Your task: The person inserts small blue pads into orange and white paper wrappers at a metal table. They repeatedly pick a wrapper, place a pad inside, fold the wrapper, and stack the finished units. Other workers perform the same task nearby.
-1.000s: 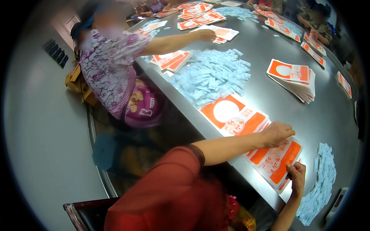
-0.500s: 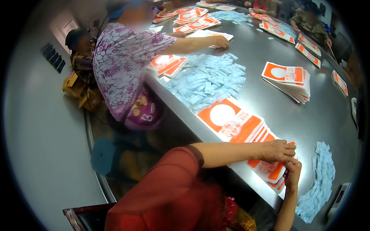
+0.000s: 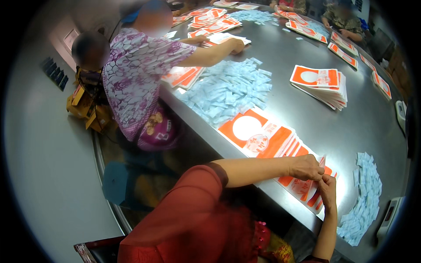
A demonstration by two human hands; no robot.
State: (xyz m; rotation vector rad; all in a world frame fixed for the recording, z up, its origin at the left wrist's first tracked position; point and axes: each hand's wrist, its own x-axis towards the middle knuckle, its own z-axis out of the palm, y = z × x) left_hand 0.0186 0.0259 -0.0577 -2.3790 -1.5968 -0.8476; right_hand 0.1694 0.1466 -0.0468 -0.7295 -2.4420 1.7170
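Observation:
A fanned row of flat orange-and-white packaging bags (image 3: pixel 237 129) lies along the near table edge. At its right end, my left hand (image 3: pixel 306 167) and my right hand (image 3: pixel 327 189) meet with their fingers closed. Between them, they pinch the edge of one orange-and-white bag (image 3: pixel 312 195), whose edge stands raised from the row. My fingers hide part of that edge, and I cannot make out anything else in them. Just right of my right hand lies a long heap of small pale-blue sachets (image 3: pixel 363 197).
A bigger sachet heap (image 3: pixel 234 90) lies beyond the row. A stack of bags (image 3: pixel 319 85) stands mid-table. White devices, probably scales (image 3: pixel 390 217), sit at the right rim. A co-worker in a purple-patterned top (image 3: pixel 142 74) reaches over the table; others work farther off. A blue stool (image 3: pixel 116 182) stands below.
Both hands have shifted slightly left over the row, and a bag's edge now rises beside my left fingers. The whole view has shifted a little. The co-worker's arm has drawn back slightly.

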